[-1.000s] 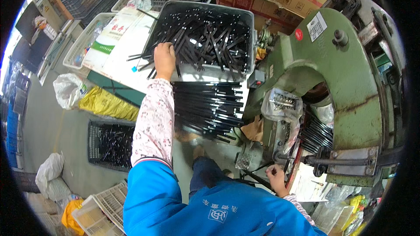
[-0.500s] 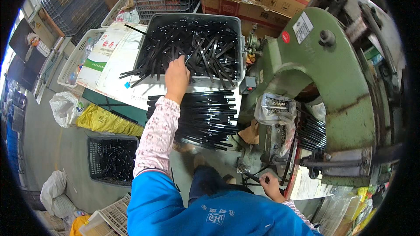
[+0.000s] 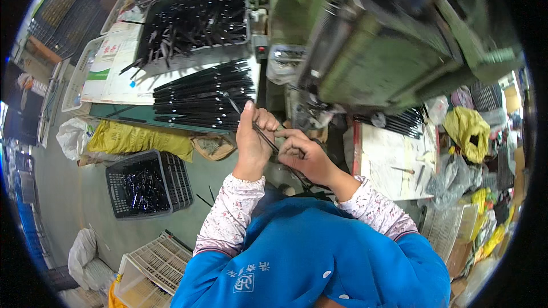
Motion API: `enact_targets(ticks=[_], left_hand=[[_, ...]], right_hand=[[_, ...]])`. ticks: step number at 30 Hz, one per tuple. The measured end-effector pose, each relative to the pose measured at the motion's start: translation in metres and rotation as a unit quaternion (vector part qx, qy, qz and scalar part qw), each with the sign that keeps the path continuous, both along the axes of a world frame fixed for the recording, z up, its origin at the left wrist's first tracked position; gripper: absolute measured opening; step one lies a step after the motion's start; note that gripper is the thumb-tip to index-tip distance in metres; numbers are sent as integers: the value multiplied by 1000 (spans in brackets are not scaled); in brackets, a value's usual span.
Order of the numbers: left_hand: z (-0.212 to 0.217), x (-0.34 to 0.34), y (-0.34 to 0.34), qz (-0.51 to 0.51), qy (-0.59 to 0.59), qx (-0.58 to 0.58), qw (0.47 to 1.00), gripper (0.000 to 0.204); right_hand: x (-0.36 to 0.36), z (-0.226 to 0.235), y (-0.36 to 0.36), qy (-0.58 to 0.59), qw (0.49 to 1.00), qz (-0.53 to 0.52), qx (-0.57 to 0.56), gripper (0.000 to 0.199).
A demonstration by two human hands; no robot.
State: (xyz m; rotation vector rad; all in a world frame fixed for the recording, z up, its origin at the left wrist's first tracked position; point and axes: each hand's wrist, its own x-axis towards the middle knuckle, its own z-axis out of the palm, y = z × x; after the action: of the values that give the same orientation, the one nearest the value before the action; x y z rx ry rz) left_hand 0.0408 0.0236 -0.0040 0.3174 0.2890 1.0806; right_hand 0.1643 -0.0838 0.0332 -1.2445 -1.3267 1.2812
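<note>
In front of my chest both hands meet around a thin black strip [image 3: 233,102] with a shiny end, which slants up to the left. My left hand [image 3: 254,140] is closed on it, thumb pointing up. My right hand [image 3: 305,157] is beside it, with curled fingers pinched at the strip's lower part, partly hidden. Beyond my left hand, a layer of black strips [image 3: 200,97] lies side by side on the white-covered table. Behind them stands a grey bin [image 3: 194,60] heaped with loose black strips.
At the right front looms a green machine [image 3: 388,63], with a plastic-lined container [image 3: 285,63] of small parts beside it. More black rods [image 3: 394,124] lie by a white-topped bench [image 3: 388,162]. On the floor are a black crate [image 3: 111,185], a yellow sack [image 3: 148,140] and a white basket [image 3: 142,268].
My left hand has come back from the grey bin to my chest, holding a strip. My right hand has risen leftward to meet it. The view has turned right.
</note>
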Motion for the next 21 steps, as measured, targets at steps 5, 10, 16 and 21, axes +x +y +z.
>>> enact_targets(ticks=[5, 10, 16, 21], left_hand=[[10, 30, -43, 24, 357, 140, 923, 21], [16, 48, -35, 19, 270, 51, 961, 18], [21, 47, -32, -1, 286, 23, 958, 19], [15, 48, -28, -31, 269, 58, 961, 18]], right_hand=[[49, 5, -26, -335, 893, -184, 237, 11], [78, 10, -20, -410, 869, -184, 207, 12], [88, -7, -20, -356, 900, -169, 188, 16], [87, -2, -23, -332, 906, -165, 206, 17]])
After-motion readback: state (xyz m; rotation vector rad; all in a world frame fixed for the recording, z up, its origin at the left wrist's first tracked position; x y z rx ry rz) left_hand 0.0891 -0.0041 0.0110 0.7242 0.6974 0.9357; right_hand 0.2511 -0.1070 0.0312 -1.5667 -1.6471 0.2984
